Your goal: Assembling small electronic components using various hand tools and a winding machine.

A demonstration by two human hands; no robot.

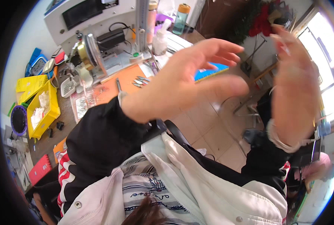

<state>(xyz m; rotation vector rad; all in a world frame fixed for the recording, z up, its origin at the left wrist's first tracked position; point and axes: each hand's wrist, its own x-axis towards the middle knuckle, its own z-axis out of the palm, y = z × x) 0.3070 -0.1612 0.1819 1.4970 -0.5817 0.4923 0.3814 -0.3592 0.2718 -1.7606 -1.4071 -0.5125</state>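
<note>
Both hands are raised in front of me, above the floor to the right of the workbench. My left hand point(185, 77) is open, its fingers curved and spread from the thumb, with nothing between them. Slightly smeared by motion, my right hand point(296, 84) is held up edge-on with its fingers stretched upward; I see no object in it. A small bright spot shows by its fingers, too blurred to name. Behind my left hand lie several pliers point(140, 81) on an orange mat point(127, 77) and a blue flat thing point(213, 71) with a yellow edge.
On the bench stand a white machine point(56, 28) with a dark screen, a brass-coloured wheel point(85, 52), a spray bottle point(160, 42) and a drinking bottle point(180, 20). A yellow bin point(54, 107) and a red notebook point(40, 169) are at left. Another person point(316, 168) is at far right.
</note>
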